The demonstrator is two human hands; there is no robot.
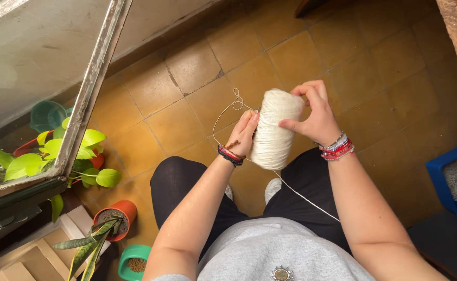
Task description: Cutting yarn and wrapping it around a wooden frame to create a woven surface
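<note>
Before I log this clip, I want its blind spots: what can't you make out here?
- Head view: left hand palm and inner fingers, hidden against the cream yarn spool.
- Strand end, lost behind the right forearm.
- Blue tray, cut off by the right edge.
- Green bowl contents, too small to tell.

**A fat spool of cream cord, held over the knees**

The spool of cream cord point(275, 130) is thick, tightly wound and roughly cylindrical, tilted with its rounded top leaning up and to the right. It hangs in the air above the tiled floor. A loose strand point(222, 113) curls off its upper left in a small loop, and another length point(306, 200) trails from its lower end down toward the lap.
</note>
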